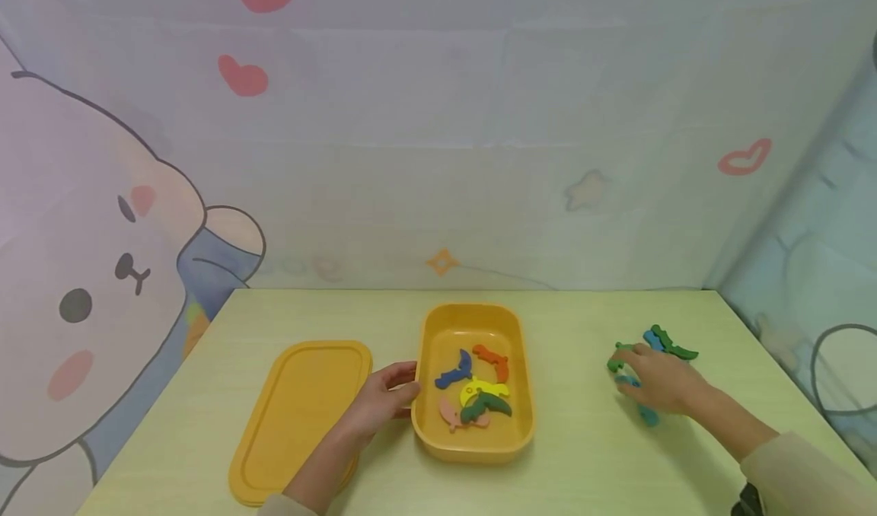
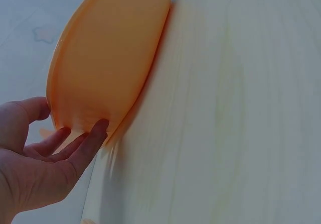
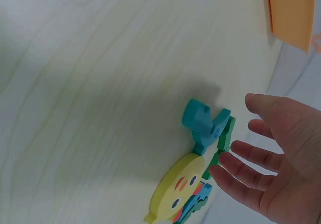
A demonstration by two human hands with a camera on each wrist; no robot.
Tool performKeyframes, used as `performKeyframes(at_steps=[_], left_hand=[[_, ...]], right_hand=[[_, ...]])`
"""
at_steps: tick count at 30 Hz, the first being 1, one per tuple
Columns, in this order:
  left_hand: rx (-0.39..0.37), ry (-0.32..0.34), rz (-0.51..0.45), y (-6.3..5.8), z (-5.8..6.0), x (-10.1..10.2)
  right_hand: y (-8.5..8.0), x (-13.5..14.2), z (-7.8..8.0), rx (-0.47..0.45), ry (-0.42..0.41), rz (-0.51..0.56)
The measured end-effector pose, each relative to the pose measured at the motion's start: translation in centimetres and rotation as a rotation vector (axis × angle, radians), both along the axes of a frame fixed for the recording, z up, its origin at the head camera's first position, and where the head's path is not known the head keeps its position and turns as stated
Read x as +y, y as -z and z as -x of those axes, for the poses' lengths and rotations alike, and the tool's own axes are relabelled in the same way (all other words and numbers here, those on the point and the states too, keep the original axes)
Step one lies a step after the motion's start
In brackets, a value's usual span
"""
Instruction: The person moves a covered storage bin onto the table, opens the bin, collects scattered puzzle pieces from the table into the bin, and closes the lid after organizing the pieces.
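My left hand (image 1: pixel 384 400) touches the left wall of a yellow plastic box (image 1: pixel 473 446). Its thumb lies at the rim and its fingertips meet the outer wall in the left wrist view. Over a small group of toy animal pieces at the right, my right hand (image 1: pixel 661 380) hovers with spread, slightly bent fingers and nothing in its grasp. Near it lie a green piece (image 1: pixel 614 362), a dark green crocodile-like piece (image 1: pixel 674 345) and a light blue piece (image 1: pixel 653 341). In the right wrist view, a teal piece (image 3: pixel 203 123) stands by a yellow piece with a face (image 3: pixel 175 186).
Inside the box lie a blue piece (image 1: pixel 455 371), an orange piece (image 1: pixel 495 362), a yellow piece (image 1: pixel 489 387), a pink piece (image 1: pixel 448 413) and a dark green piece (image 1: pixel 486 407). A yellow lid (image 1: pixel 301 402) lies left of the box. A printed cloth (image 1: pixel 411 196) hangs behind the table.
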State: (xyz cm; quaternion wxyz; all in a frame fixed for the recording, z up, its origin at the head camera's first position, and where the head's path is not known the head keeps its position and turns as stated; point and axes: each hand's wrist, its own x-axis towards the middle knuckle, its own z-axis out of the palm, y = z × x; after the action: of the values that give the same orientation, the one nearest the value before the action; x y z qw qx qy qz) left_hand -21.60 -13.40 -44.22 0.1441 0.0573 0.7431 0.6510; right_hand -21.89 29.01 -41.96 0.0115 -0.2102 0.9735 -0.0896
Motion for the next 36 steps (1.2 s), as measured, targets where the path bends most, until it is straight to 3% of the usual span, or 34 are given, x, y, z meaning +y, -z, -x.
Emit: performKeyframes(at_steps=[12,27,36], left_hand=[[0.006,0.011,0.013,-0.2,-0.1,-0.1],[0.003,0.019,0.004,0.1,0.1,-0.2],[0.009,0.018,0.01,0.2,0.2,-0.2]], right_hand=[[1.3,0.6,-0.2,0.025,0.018,-0.012],[2.2,0.5,-0.6,0.009,0.119,-0.017],[2.7,-0.1,-0.7,0.05,0.16,-0.018]])
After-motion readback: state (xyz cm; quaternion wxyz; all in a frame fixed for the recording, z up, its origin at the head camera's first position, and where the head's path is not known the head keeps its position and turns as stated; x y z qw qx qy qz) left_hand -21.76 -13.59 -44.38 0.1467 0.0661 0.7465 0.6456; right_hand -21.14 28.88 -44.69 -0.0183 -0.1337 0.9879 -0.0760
